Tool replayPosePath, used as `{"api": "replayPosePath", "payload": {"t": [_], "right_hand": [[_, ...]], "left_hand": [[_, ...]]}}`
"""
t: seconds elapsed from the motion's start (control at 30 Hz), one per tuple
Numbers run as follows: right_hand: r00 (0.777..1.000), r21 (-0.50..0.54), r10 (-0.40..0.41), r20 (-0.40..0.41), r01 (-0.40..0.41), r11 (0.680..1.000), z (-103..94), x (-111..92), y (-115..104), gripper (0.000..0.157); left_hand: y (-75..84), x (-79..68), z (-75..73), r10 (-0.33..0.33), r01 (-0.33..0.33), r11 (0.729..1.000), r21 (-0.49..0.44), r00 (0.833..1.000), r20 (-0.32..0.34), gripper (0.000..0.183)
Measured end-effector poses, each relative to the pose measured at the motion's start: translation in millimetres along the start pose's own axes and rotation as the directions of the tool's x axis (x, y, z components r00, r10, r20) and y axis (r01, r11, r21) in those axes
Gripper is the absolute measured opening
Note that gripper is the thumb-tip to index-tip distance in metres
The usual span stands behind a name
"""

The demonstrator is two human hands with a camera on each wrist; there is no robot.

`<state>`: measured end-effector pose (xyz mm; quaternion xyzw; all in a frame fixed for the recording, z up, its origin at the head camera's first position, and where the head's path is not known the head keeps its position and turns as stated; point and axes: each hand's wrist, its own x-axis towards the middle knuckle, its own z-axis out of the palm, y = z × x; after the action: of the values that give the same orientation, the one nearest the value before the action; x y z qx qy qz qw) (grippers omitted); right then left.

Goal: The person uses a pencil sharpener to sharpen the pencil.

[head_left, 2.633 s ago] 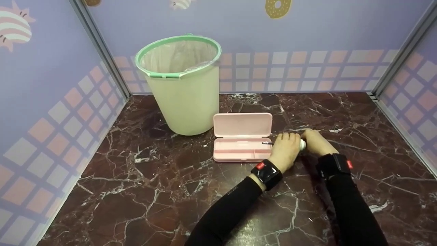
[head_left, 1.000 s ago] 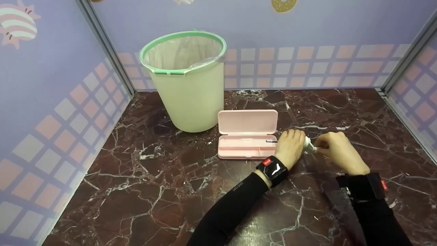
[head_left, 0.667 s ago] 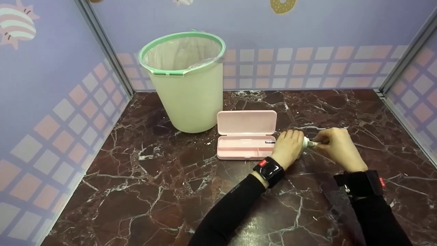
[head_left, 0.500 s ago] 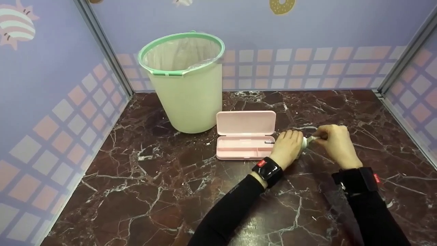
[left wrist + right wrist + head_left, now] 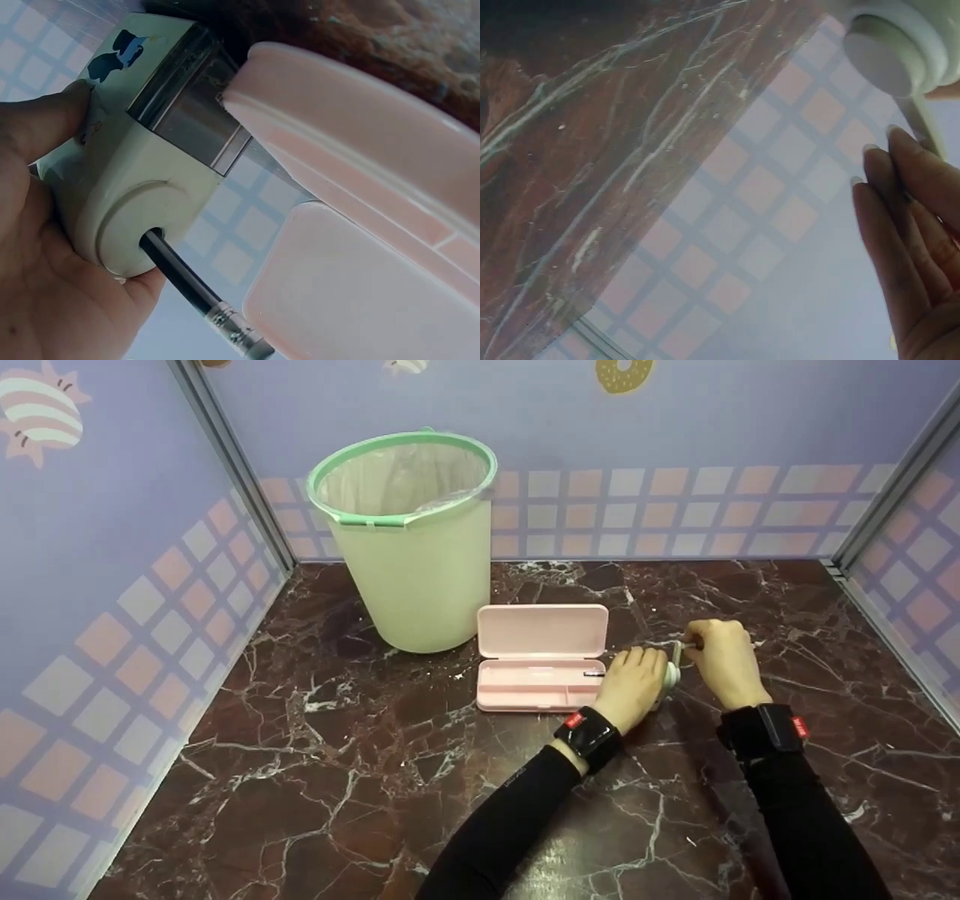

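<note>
In the left wrist view a white crank pencil sharpener with a dark clear shavings drawer is gripped by my left hand. A dark pencil is in its round hole, the silver ferrule end sticking out toward the pink pencil case. On the sharpener's other side my right hand pinches the end of the crank, whose arm points upward in the head view. The right wrist view shows the crank hub above the curled fingers. The pencil's tip is hidden inside the sharpener.
The pencil case lies with its lid raised, right beside the left hand. Behind it to the left stands a tall pale green bin with a plastic liner. Patterned panels enclose the dark marble-look tabletop at the back and sides.
My right hand has swung the crank round, its arm going from pointing down-right to pointing up. The left hand, sharpener and pencil have stayed nearly in place.
</note>
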<state>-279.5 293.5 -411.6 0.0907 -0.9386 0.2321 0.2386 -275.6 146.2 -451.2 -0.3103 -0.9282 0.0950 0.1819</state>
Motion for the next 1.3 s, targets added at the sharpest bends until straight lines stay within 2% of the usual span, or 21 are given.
{"api": "replayPosePath", "payload": {"t": [0.3,0.6,1.07,1.17,1.3], "right_hand": [[0.999,0.004,-0.007,0.039,0.007,1.000,12.2,9.9,10.4,0.010],[0.998,-0.001,-0.019,0.065,0.019,1.000,18.2,13.2,14.3,0.009],[0.979,0.015,-0.013,0.203,0.010,1.000,22.2,20.2,21.5,0.006],[0.969,0.005,-0.009,0.247,0.008,1.000,23.1,21.3,24.1,0.005],[0.961,0.003,-0.022,0.276,0.022,1.000,24.2,22.5,28.8,0.006]], "left_hand": [[-2.0,0.0,0.0,0.013,-0.013,1.000,0.005,1.000,-0.001,0.042],[-2.6,-1.4,1.1,0.000,0.000,1.000,0.013,0.999,-0.033,0.041],[-3.1,-0.9,1.5,-0.010,0.011,1.000,0.020,0.999,-0.047,0.042],[-2.2,-1.1,0.7,-0.011,0.011,1.000,0.024,0.999,-0.038,0.044],[0.6,0.1,-1.3,-0.011,0.011,1.000,0.009,0.999,0.032,0.045]]}}
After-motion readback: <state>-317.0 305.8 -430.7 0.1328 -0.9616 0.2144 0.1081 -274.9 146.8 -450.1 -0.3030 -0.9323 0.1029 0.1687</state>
